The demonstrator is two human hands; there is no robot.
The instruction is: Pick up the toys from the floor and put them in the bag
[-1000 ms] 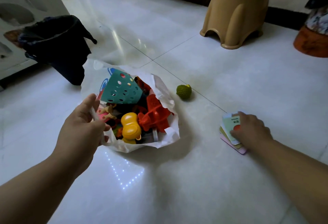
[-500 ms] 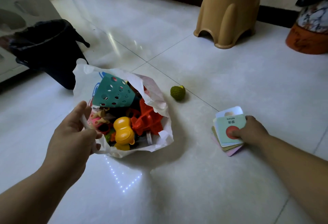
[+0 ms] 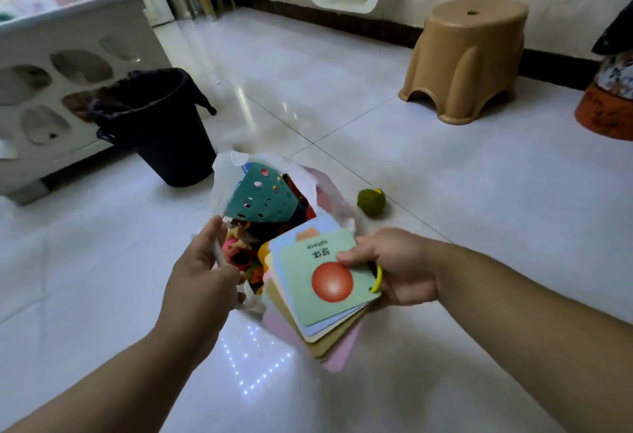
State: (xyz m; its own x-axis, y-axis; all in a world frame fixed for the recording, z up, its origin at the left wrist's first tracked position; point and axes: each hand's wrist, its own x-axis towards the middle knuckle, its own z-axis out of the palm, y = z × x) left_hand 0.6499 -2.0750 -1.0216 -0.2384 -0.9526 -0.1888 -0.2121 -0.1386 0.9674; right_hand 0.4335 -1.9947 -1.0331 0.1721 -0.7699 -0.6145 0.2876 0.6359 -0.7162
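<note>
A white plastic bag sits open on the floor, filled with several toys, a teal perforated basket on top. My left hand pinches the bag's near rim and holds it open. My right hand grips a stack of picture cards on a yellow ring, the top card pale green with a red ball. The stack hangs over the bag's near right side and hides part of the toys. A green spiky ball lies on the floor just right of the bag.
A black bin with a liner stands behind the bag to the left, next to a white cabinet with oval holes. A tan plastic stool stands at the back right, an orange pot at the far right edge.
My right hand has lifted the card stack off the floor and carried it left, over the bag. My left hand still holds the bag's rim. The camera has tilted up.
</note>
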